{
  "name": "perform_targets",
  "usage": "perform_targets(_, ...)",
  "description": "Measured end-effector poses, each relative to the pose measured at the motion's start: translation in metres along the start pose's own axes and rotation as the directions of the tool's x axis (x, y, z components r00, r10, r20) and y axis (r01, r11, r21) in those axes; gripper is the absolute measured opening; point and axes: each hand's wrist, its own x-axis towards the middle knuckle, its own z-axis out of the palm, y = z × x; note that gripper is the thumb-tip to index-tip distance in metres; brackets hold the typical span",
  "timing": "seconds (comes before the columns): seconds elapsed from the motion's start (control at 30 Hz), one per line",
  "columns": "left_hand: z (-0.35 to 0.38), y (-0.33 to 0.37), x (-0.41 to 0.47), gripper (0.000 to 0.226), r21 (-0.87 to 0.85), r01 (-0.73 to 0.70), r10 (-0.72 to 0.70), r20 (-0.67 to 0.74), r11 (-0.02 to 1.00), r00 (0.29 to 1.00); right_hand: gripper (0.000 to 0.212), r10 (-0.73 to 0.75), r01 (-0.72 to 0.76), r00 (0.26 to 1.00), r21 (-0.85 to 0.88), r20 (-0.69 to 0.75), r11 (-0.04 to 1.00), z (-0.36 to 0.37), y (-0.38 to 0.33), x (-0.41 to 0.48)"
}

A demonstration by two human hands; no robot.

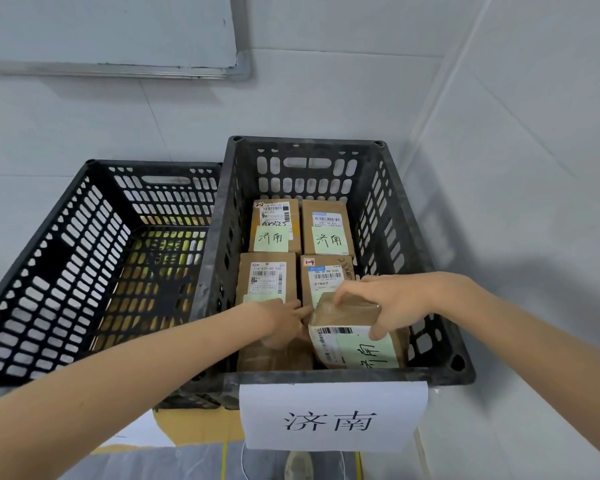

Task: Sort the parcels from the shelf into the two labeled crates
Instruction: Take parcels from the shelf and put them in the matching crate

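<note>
Two black slotted crates stand side by side. The right crate (413, 216) carries a white paper label (331, 415) on its front wall and holds several brown cardboard parcels with green notes. My right hand (388, 303) grips a tilted brown parcel (352, 344) from above at the crate's near right corner. My left hand (283, 318) reaches into the crate with straight fingers that touch the parcel's left side, above a brown parcel (274, 356) lying at the near left. Two parcels (272, 223) (328, 226) lie flat at the back. Two others (267, 277) (321, 275) lie in the middle.
The left crate (49, 258) holds no parcel that I can see. Both crates sit on a white surface against a white wall, with the room's corner to the right. A whiteboard frame (236, 69) hangs above. A shoe (298, 465) shows on the floor below.
</note>
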Motion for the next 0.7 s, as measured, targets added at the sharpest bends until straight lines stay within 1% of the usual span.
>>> perform_targets(0.07,-0.002,-0.001,-0.004,0.071,-0.02,0.01,-0.01,0.031,1.0,0.999,0.077,-0.016,0.016,1.0,-0.002,-0.004,1.0,-0.003,-0.001,-0.001)
perform_targets(0.17,-0.006,-0.002,-0.01,0.063,-0.042,0.027,-0.024,0.063,0.999,0.998,0.088,-0.055,0.054,0.999,-0.05,-0.003,0.997,-0.003,-0.005,0.002)
perform_targets(0.23,-0.007,-0.002,-0.011,0.069,-0.06,0.023,-0.019,0.053,0.998,0.998,0.093,-0.068,0.068,0.998,-0.107,-0.004,0.992,0.001,-0.007,0.005)
perform_targets(0.33,-0.007,-0.002,-0.014,0.081,-0.044,0.012,-0.009,0.051,0.999,0.999,0.1,-0.046,0.044,0.999,-0.2,-0.005,0.979,0.011,-0.005,0.009)
perform_targets(0.53,-0.004,-0.004,-0.013,0.078,-0.023,-0.017,0.016,-0.004,1.0,1.0,0.11,-0.022,0.008,0.999,-0.285,-0.044,0.958,0.04,0.002,0.017)
perform_targets(0.63,-0.002,-0.005,-0.012,0.075,-0.033,-0.025,0.024,-0.02,0.999,1.0,0.11,-0.036,0.011,0.997,-0.316,-0.071,0.949,0.049,0.005,0.027)
perform_targets(0.7,-0.001,-0.005,-0.012,0.076,-0.04,-0.026,0.025,-0.028,0.999,0.999,0.108,-0.042,0.02,0.997,-0.315,-0.063,0.949,0.053,0.007,0.034)
